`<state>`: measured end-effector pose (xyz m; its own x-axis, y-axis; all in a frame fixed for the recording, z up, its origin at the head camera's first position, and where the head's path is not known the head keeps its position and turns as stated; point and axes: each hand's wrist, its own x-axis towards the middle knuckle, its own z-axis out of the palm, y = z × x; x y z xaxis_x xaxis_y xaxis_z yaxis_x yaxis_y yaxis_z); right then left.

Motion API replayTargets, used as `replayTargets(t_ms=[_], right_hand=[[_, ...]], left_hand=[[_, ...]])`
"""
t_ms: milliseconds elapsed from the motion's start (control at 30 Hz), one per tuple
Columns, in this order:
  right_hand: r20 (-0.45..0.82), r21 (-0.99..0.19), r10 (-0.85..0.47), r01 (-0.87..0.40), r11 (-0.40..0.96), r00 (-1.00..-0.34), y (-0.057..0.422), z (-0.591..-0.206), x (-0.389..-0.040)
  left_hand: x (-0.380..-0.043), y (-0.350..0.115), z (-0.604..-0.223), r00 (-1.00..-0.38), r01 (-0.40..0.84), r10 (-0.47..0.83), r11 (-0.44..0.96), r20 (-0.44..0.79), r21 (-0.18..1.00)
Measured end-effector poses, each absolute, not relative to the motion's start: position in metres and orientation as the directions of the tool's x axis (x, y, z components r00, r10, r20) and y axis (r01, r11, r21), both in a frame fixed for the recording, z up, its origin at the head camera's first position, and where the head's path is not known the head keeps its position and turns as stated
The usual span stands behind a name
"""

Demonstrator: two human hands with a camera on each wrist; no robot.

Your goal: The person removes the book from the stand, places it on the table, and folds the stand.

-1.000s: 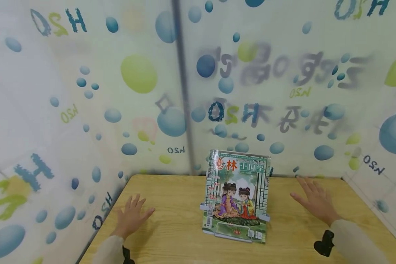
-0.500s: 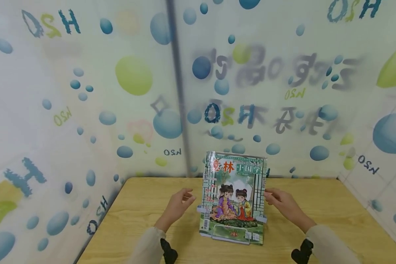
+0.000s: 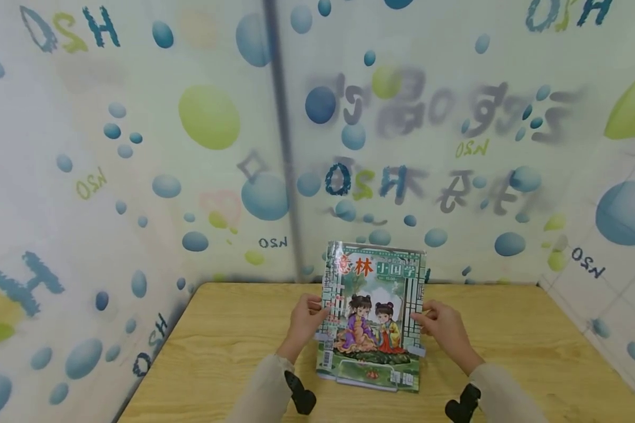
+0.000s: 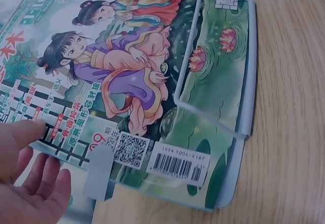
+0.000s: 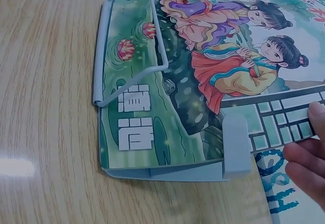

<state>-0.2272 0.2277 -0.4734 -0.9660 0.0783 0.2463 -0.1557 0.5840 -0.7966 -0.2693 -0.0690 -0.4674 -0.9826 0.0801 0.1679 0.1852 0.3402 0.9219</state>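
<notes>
A magazine with two cartoon children on its green cover leans upright on a pale book stand. My left hand is at its left edge, thumb over the cover and fingers at the back side. On the opposite edge my right hand pinches it the same way, thumb on the front. A wire holder of the stand crosses the lower cover. Side clips grip the edges below my hands: the left clip and the right clip.
Under the stand is a wooden table. Behind it and at both sides hang pale curtains printed with bubbles and mirrored letters. A dark strap device sits on my left wrist, another device on my right.
Both hands have come inward from the table's two sides, where they were spread flat, and now hold the magazine's side edges. The magazine still stands on its stand.
</notes>
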Motion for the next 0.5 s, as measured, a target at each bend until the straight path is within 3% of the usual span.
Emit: replayTargets(t_ms=[233,500], right_hand=[[0.229,-0.795,0.107,-0.123,0.594,-0.967,0.228,-0.471,-0.226],[0.322,-0.722,0.126,-0.158,0.674,-0.938,0.220,-0.469,-0.223]], left_hand=[[-0.270,-0.058,-0.473,-0.980,0.182,-0.016,0.321,0.198,0.929],[-0.267,-0.046,-0.473,-0.959,0.147,-0.189,0.305,0.211,0.941]])
